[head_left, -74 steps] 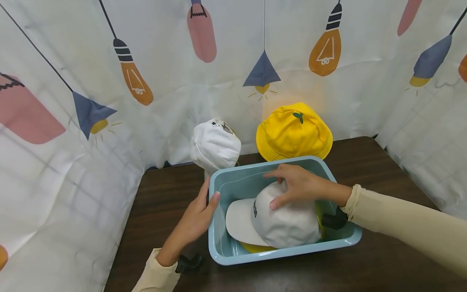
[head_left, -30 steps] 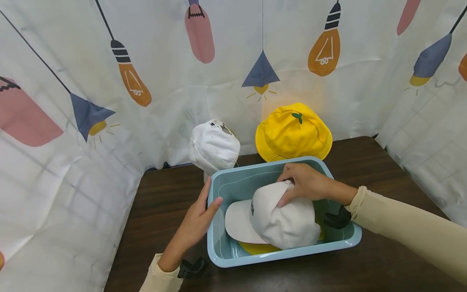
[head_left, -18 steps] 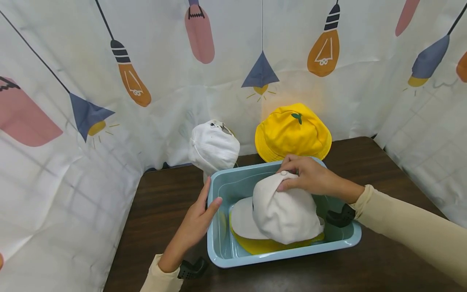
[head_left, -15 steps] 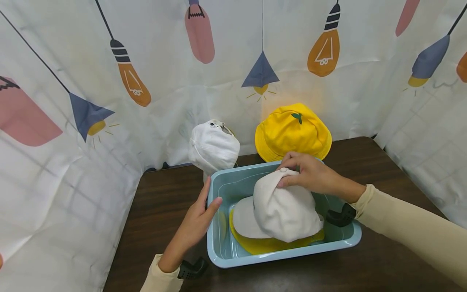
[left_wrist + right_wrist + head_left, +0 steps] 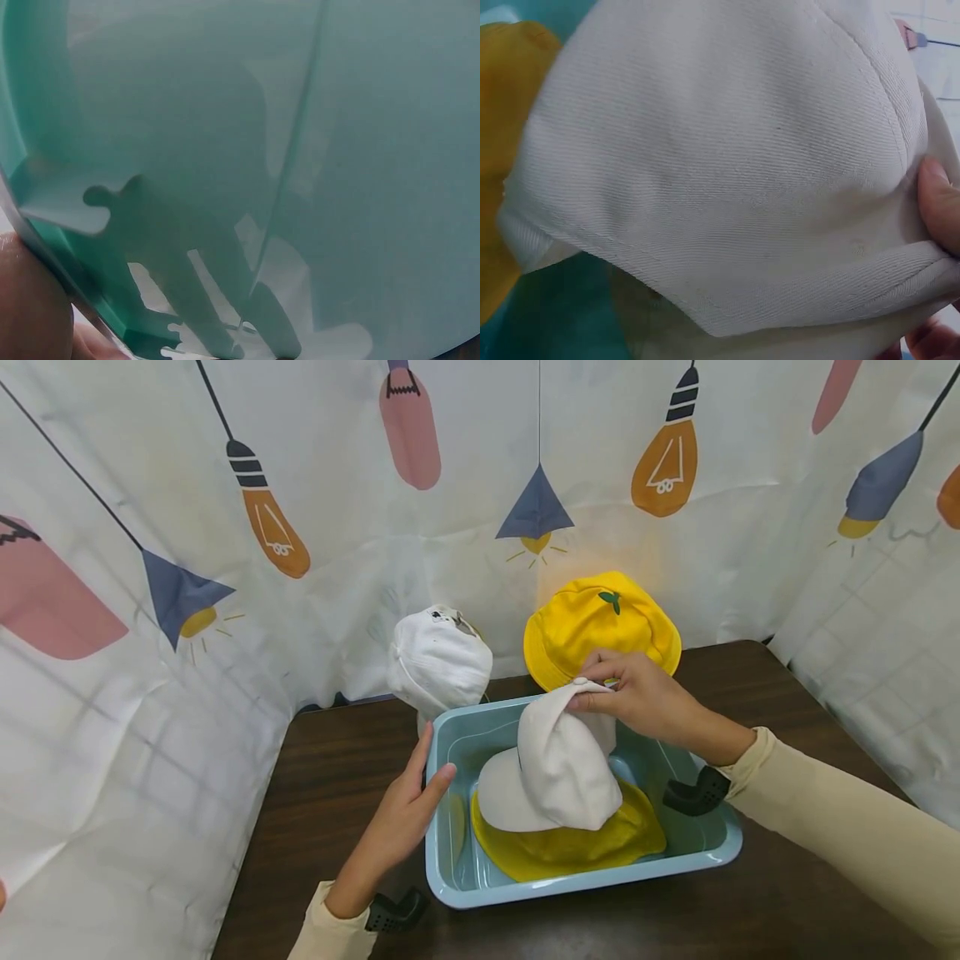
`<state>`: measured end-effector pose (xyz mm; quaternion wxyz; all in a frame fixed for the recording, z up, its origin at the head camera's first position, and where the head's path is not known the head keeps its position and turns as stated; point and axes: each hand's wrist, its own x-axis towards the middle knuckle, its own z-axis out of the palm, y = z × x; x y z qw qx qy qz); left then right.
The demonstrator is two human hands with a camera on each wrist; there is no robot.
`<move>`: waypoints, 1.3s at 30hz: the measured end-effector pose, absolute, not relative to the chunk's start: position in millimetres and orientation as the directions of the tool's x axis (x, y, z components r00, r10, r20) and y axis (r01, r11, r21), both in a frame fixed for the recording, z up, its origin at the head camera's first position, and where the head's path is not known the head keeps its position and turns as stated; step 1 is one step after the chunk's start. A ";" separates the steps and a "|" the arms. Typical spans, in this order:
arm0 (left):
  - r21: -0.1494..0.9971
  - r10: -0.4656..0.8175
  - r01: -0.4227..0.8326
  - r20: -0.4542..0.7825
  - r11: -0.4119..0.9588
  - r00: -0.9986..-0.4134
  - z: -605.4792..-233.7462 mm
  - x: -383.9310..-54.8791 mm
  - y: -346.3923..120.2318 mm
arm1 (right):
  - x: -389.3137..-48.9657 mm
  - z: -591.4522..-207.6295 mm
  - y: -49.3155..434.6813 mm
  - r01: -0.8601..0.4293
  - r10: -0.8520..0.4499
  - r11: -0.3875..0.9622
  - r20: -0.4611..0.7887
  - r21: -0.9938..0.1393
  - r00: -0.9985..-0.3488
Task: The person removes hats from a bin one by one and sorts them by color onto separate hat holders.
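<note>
Right hand (image 5: 637,695) pinched top of off-white cap (image 5: 570,777), higher than moments earlier, baring more yellow hat (image 5: 585,853) beneath in blue bin (image 5: 525,891); lift looked partway done, contact below unclear. Left hand (image 5: 408,810) rested straight-fingered against bin.

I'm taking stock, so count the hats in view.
4: a white cap behind the tub, a yellow bucket hat to its right, a cream cap pinched in the right hand, and a second yellow hat inside the tub. More could be hidden underneath.
</note>
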<state>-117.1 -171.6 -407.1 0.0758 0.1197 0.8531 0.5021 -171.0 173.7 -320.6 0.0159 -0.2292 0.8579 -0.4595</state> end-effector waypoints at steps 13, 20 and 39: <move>0.870 0.281 0.132 -0.008 0.474 -0.960 -406.9 -119.0 -173.8 | -174.7 -289.5 145.2 -0.239 -0.177 0.487 0.173 -0.840 -0.969; 0.858 0.267 0.123 -0.017 0.500 -0.964 -406.3 -118.8 -174.8 | -182.3 -278.8 132.5 -0.248 -0.122 0.474 0.216 -0.845 -0.969; 0.872 0.268 0.117 -0.018 0.476 -0.963 -406.8 -118.7 -172.4 | -196.6 -233.9 128.7 -0.305 -0.039 0.223 0.304 -0.926 -0.952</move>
